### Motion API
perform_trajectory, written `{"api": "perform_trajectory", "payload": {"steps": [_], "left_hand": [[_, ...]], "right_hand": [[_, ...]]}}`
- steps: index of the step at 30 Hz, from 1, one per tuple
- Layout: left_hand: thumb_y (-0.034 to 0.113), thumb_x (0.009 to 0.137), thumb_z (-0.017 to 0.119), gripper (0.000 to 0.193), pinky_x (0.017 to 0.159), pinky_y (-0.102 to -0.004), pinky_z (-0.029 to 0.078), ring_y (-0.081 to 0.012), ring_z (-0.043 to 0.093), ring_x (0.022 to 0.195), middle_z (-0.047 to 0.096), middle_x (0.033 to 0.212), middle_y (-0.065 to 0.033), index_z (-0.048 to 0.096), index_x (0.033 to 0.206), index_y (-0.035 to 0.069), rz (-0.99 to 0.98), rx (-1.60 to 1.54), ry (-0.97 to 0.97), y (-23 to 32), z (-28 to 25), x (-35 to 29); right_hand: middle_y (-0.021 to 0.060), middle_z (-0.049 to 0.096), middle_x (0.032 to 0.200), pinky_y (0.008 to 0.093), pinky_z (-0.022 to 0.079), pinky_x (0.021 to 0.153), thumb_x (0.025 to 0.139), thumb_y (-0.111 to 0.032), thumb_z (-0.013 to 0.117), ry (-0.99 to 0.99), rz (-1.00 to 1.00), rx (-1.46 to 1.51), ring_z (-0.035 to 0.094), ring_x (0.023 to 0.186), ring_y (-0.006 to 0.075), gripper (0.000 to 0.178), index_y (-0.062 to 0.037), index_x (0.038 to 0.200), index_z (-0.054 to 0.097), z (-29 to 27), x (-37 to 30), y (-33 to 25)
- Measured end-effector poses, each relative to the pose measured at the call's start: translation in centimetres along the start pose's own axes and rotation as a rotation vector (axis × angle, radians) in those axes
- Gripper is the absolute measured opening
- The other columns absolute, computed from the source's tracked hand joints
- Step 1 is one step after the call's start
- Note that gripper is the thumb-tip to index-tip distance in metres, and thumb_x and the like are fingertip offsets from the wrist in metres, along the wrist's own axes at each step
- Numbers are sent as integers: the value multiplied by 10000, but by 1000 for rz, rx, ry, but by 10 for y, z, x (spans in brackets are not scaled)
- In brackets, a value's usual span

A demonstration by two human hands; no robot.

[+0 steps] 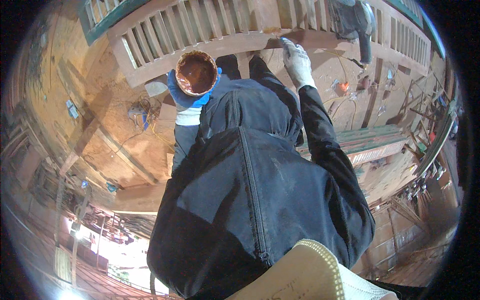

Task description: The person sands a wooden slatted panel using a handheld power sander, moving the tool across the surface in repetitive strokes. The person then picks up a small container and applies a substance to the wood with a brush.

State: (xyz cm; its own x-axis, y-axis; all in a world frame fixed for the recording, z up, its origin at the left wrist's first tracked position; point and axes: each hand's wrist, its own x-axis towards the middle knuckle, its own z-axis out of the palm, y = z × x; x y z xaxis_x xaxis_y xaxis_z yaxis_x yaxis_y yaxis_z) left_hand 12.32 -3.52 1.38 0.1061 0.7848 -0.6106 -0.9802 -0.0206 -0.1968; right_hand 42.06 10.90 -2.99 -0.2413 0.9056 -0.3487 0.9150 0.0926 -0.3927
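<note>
My left hand (181, 100), in a blue and white work glove, is wrapped round a round tub (178, 64) with a stained, crusted rim. Brown-red liquid (196, 74) lies inside it. In front of me stretches a long brown wooden louvered panel (200, 48) with slatted sections. My right hand (297, 61), in a whitish glove, reaches to the panel's near rail, its fingers drawn together there. What they hold, if anything, is too small to make out. Beside the fingertips the rail carries a darker, wet-looking brown patch (272, 31).
A dark power tool (359, 25) rests on the panel to the right, its handle jutting over the near edge. Green-framed panels (370, 139) lie stacked at right. Cables and an orange connector (343, 87) cross the dusty floor. Wooden beams (125, 154) lie at left.
</note>
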Motion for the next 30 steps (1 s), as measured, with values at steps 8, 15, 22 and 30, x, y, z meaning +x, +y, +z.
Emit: {"api": "perform_trajectory", "payload": {"steps": [8,15,22,30], "left_hand": [[616,785,589,768,1083,-644,272,-448,385,1311,466,1410,-176,485,1361,119,5,-81,-41,-6,5,-3],[624,795,556,738,1085,-643,269,-440,418,1289,500,1380,-170,507,1342,131,34,-52,-48,-7,6,-7],[608,831,510,690,1079,-640,283,-440,440,1271,513,1370,-166,518,1330,132,-14,-121,-97,-8,9,-10],[615,836,500,706,1071,-636,296,-450,434,1273,517,1368,-166,511,1335,117,-33,-54,-140,-3,3,-14]], "right_hand": [[225,632,982,490,509,783,956,-238,472,52,-28,-108,630,921,395,320,-205,1253,588,-9,31,-3],[193,626,1021,487,511,812,955,-249,481,-88,-61,-72,629,951,391,319,-222,1252,593,-8,24,-4],[173,598,1038,477,538,749,885,-167,563,4,-216,-91,651,867,380,381,-199,1264,577,1,40,-24],[194,571,994,484,541,688,907,-143,494,-138,-229,-185,647,838,369,414,-199,1315,532,5,27,-29]]}}
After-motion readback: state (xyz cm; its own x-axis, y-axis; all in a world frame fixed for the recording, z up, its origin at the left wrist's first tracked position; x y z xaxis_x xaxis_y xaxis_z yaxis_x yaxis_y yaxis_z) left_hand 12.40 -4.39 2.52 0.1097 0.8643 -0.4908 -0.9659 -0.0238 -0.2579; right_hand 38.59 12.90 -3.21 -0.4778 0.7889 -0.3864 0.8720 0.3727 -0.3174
